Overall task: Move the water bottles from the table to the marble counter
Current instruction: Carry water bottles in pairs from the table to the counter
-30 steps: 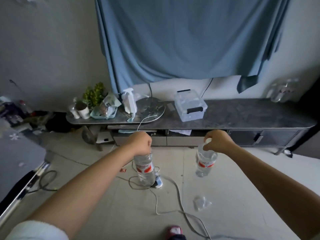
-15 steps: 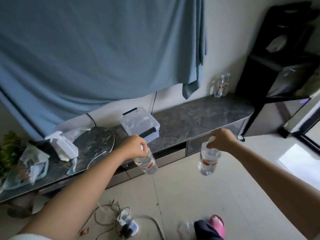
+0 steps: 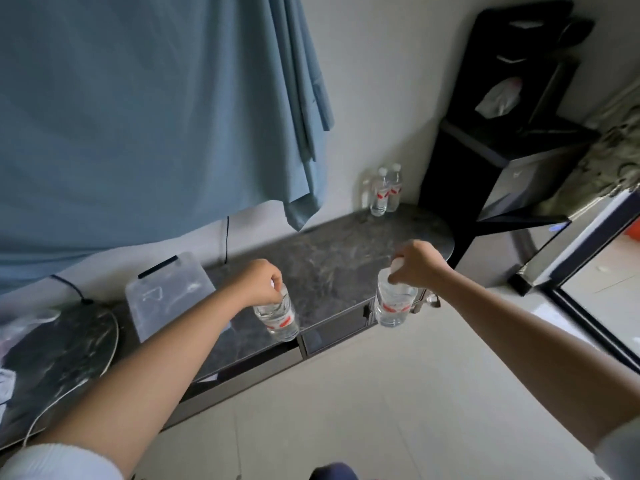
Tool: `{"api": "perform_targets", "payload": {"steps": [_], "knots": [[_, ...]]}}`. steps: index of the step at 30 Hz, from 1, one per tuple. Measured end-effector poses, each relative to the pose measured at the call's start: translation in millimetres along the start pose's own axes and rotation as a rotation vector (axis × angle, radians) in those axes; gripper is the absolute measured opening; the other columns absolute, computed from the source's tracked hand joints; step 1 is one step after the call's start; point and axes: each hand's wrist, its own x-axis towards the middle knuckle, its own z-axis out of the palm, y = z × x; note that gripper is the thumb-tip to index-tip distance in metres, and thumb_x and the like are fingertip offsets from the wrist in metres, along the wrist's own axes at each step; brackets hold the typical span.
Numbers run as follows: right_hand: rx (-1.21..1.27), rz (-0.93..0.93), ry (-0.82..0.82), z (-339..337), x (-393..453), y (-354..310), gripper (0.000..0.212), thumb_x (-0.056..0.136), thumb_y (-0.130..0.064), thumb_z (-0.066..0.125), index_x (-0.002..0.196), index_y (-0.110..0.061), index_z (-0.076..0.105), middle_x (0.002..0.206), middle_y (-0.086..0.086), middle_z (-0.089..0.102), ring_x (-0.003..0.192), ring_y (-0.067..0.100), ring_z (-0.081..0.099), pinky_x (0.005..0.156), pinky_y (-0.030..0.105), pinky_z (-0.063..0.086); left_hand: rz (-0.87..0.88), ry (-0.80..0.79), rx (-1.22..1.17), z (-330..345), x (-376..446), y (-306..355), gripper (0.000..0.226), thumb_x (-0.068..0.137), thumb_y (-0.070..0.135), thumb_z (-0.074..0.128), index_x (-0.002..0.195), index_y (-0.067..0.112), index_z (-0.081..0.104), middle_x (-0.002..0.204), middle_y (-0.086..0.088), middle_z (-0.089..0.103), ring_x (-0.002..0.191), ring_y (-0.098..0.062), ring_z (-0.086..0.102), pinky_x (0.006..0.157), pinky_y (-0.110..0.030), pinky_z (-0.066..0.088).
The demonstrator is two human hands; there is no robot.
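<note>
I carry one clear water bottle with a red label in each hand, gripped at the cap. My left hand (image 3: 258,282) holds the left bottle (image 3: 278,317), which hangs tilted over the front edge of the dark marble counter (image 3: 332,258). My right hand (image 3: 414,265) holds the right bottle (image 3: 393,303) upright, just off the counter's right front edge. Two more water bottles (image 3: 384,190) stand together at the counter's far right corner against the wall.
A clear plastic box (image 3: 166,292) with a black handle sits on the counter's left part, beside a round dark slab (image 3: 62,344) with a cable. A tall black stand (image 3: 512,133) rises right of the counter. A blue curtain (image 3: 156,109) hangs above.
The view has swung right and closer to the counter. Both bottles have travelled from over the floor to the counter's front edge, and the two standing bottles look nearer.
</note>
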Motion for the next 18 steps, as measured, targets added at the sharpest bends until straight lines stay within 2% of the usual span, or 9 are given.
{"api": "perform_targets", "payload": {"steps": [2, 4, 7, 10, 12, 14, 16, 18], "knots": [[0.022, 0.022, 0.024, -17.5, 33.0, 18.7, 0.032, 0.071, -0.013, 0.071, 0.103, -0.006, 0.07, 0.11, 0.015, 0.066, 0.092, 0.027, 0.058, 0.068, 0.022, 0.036, 0.033, 0.033, 0.015, -5.5, 37.3, 29.9, 0.018, 0.079, 0.006, 0.06, 0.091, 0.005, 0.073, 0.105, -0.011, 0.064, 0.091, -0.024, 0.059, 0.067, -0.02, 0.035], [0.03, 0.035, 0.027, -29.8, 60.6, 32.8, 0.032, 0.072, -0.014, 0.072, 0.102, -0.005, 0.069, 0.109, 0.014, 0.066, 0.083, 0.02, 0.05, 0.068, 0.023, 0.036, 0.06, 0.062, 0.005, -11.8, 69.4, 53.1, 0.018, 0.08, 0.009, 0.061, 0.094, 0.005, 0.073, 0.103, -0.01, 0.064, 0.093, -0.022, 0.057, 0.063, -0.021, 0.034], [0.022, 0.05, 0.029, -48.1, 104.9, 56.0, 0.033, 0.073, -0.015, 0.072, 0.104, -0.005, 0.068, 0.112, 0.013, 0.064, 0.087, 0.021, 0.053, 0.07, 0.024, 0.039, 0.11, 0.078, -0.002, -17.7, 122.2, 85.6, 0.019, 0.081, 0.013, 0.061, 0.096, 0.006, 0.072, 0.087, -0.002, 0.053, 0.087, -0.017, 0.05, 0.068, -0.019, 0.033], [0.013, 0.073, 0.008, -65.1, 150.9, 76.1, 0.031, 0.073, -0.015, 0.072, 0.103, -0.004, 0.069, 0.111, 0.013, 0.065, 0.088, 0.021, 0.054, 0.07, 0.024, 0.041, 0.159, 0.043, 0.014, -22.6, 175.8, 111.0, 0.019, 0.081, 0.012, 0.061, 0.097, 0.007, 0.072, 0.09, -0.004, 0.054, 0.092, -0.02, 0.054, 0.062, -0.02, 0.034], [0.015, 0.085, -0.013, -77.1, 183.7, 84.7, 0.031, 0.073, -0.015, 0.072, 0.103, -0.005, 0.069, 0.111, 0.013, 0.066, 0.086, 0.017, 0.05, 0.07, 0.024, 0.041, 0.196, 0.012, 0.025, -27.5, 212.4, 124.5, 0.019, 0.081, 0.014, 0.062, 0.097, 0.009, 0.072, 0.096, -0.007, 0.06, 0.1, -0.023, 0.059, 0.068, -0.02, 0.036], [0.0, 0.099, -0.035, -88.4, 220.3, 90.7, 0.032, 0.073, -0.016, 0.073, 0.103, -0.005, 0.069, 0.111, 0.012, 0.066, 0.088, 0.019, 0.053, 0.07, 0.024, 0.04, 0.233, -0.027, 0.017, -32.5, 253.8, 136.6, 0.019, 0.081, 0.015, 0.062, 0.096, 0.011, 0.073, 0.106, -0.008, 0.063, 0.103, -0.024, 0.059, 0.077, -0.026, 0.044], [-0.015, 0.116, -0.055, -97.7, 252.0, 95.1, 0.032, 0.073, -0.015, 0.073, 0.103, -0.006, 0.068, 0.11, 0.012, 0.065, 0.093, 0.022, 0.056, 0.069, 0.024, 0.04, 0.266, -0.068, 0.012, -36.7, 288.9, 149.4, 0.02, 0.08, 0.016, 0.063, 0.097, 0.011, 0.072, 0.106, -0.008, 0.061, 0.104, -0.024, 0.059, 0.085, -0.029, 0.047], [-0.025, 0.131, -0.065, -106.6, 285.0, 102.8, 0.03, 0.073, -0.014, 0.072, 0.102, -0.006, 0.068, 0.102, 0.01, 0.062, 0.092, 0.022, 0.056, 0.061, 0.022, 0.041, 0.295, -0.093, 0.007, -40.2, 324.9, 163.8, 0.021, 0.079, 0.016, 0.064, 0.099, 0.012, 0.071, 0.106, -0.008, 0.06, 0.104, -0.024, 0.058, 0.086, -0.031, 0.046]]}}
